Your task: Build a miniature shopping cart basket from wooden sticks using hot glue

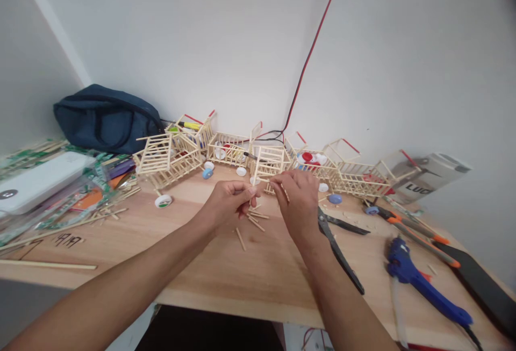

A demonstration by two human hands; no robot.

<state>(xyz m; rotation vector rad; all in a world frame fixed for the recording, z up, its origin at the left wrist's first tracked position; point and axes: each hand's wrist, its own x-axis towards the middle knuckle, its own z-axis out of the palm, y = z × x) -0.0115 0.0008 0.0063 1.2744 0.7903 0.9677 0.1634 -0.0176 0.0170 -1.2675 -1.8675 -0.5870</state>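
Note:
My left hand (231, 200) is closed in a pinch at the middle of the table, with the pale end of a thin wooden stick at its fingertips. Close by on its right, my right hand (298, 200) has its fingers bent and pressed together, and a thin wooden stick (287, 196) shows between them. Just behind both hands stands a small cart-like frame of wooden sticks (271, 160), partly covered by them. Several short cut sticks (256, 221) lie on the table below my fingers. Scissors (338, 249) lie open, partly under my right forearm.
Several more stick carts (171, 163) with red-tipped handles line the wall. Bottle caps (163, 201) lie before them. A blue glue gun (423, 286), orange-handled pliers (423, 238) and a black case (479, 286) are right. A blue bag (108, 120) and white power bank (44, 181) are left.

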